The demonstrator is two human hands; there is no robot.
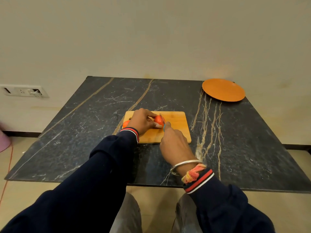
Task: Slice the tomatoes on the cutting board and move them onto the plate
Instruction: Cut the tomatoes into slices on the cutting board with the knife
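Observation:
A wooden cutting board (178,125) lies in the middle of the dark marble table. On it, my left hand (142,121) pins a red tomato (158,120) between thumb and fingers. My right hand (175,142) grips a knife (162,121) with a teal handle, and its blade rests across the tomato's right side. A second tomato (125,123) sits at the board's left edge, half hidden behind my left wrist. The orange plate (223,89) stands bare at the table's far right corner.
The marble table (84,132) butts against a cream wall. A wall socket (23,91) sits at the left. A pink object (4,140) shows at the left edge, beside the table. My knees (127,214) are below the near table edge.

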